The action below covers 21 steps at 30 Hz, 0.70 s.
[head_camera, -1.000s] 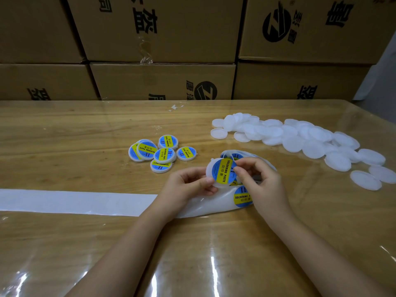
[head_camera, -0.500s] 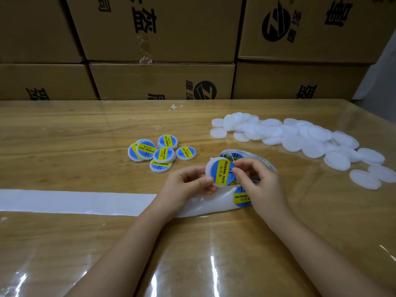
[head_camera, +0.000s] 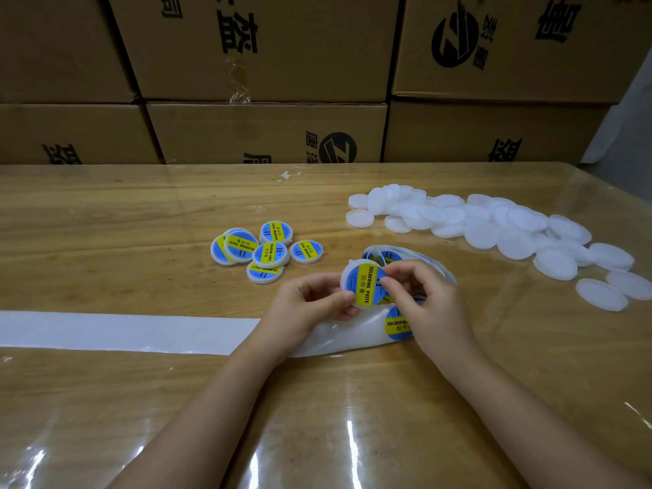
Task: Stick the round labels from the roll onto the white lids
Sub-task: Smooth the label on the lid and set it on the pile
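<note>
Left grip (head_camera: 306, 302), right grip (head_camera: 427, 305) pinch one lid (head_camera: 362, 284); six labelled lids (head_camera: 271, 254).

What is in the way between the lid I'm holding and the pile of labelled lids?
Nothing visible. Only bare wooden table lies between the white round plastic lid in your left hand and the pile of labelled white lids.

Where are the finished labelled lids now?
Head view: labelled lids cluster left of centre on the table, beyond the left hand, left of the roll.
</note>
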Tool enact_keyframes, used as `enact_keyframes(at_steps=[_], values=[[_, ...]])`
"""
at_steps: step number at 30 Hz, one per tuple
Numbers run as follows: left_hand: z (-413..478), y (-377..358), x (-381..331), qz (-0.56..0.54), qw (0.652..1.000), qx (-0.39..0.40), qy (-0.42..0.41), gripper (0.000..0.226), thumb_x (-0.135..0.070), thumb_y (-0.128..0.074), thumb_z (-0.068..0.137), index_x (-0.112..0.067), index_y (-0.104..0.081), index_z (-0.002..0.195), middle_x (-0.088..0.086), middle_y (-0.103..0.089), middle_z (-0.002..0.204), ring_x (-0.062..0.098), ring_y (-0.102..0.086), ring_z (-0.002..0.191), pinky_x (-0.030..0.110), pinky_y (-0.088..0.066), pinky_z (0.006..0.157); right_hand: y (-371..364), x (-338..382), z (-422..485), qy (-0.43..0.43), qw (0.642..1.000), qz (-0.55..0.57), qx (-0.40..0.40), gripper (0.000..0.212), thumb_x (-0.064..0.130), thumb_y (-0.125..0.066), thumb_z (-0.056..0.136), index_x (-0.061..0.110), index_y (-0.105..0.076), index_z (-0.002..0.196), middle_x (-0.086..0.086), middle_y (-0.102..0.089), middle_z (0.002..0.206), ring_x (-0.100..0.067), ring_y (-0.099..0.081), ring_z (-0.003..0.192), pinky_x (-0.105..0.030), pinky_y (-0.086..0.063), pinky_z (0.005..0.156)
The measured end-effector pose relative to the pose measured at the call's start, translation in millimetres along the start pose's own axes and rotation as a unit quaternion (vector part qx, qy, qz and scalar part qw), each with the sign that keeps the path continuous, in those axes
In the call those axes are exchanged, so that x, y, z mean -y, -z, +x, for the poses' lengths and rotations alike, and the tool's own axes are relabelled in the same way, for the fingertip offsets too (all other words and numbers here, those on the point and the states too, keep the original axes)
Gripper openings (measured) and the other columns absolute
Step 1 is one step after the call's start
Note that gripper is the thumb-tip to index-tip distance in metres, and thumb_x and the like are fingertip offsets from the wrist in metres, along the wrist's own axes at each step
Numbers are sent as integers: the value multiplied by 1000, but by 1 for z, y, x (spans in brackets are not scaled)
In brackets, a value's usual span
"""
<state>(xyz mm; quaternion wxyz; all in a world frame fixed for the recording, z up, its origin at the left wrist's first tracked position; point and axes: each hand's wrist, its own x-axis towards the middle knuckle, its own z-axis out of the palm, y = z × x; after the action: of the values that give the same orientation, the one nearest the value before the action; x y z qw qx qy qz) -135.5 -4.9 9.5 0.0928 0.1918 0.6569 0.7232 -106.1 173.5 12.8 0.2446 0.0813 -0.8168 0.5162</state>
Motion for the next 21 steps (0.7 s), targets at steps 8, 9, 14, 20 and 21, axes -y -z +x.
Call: enact_keyframes(at_steps=[8,9,14,20,21], values=[[-2,-3,-5,41,999,-6,-22,19,3,-62,84,-13,-69,93,-3,-70,66,6,-64,62,17,-50,63,0,0,0,22,999,-47,-5,8,11,-69,85,17,-65,89,0,-63,78,-18,-57,75,-30,-49,71],[-3,-4,-6,45,999,-6,-24,20,4,-62,84,-13,-69,92,-3,-69,65,6,-64,62,17,-50,63,-1,0,0,26,998,-54,-8,9,10,-69,84,17,-65,89,1,-63,78,-17,-57,75,-29,-49,70],[-5,-5,-10,48,999,-5,-25,18,5,-64,82,-12,-69,87,-4,-67,62,5,-62,59,17,-50,62,-2,2,0,48,995,-80,-33,17,10,-73,80,19,-61,87,15,-58,74,-11,-57,70,-33,-48,74],[-6,-6,-13,36,999,-7,-28,16,6,-64,80,-9,-70,83,-3,-66,59,5,-61,56,16,-50,61,-2,2,-2,76,982,-168,-51,16,19,-75,81,19,-61,88,18,-57,74,-10,-54,78,-31,-31,86],[-6,-6,-13,30,999,-9,-28,15,4,-65,80,-9,-70,84,-3,-66,59,5,-61,56,16,-50,60,-1,1,-2,82,977,-186,-59,17,21,-76,80,17,-62,89,17,-56,75,-10,-52,79,-31,-29,85]])
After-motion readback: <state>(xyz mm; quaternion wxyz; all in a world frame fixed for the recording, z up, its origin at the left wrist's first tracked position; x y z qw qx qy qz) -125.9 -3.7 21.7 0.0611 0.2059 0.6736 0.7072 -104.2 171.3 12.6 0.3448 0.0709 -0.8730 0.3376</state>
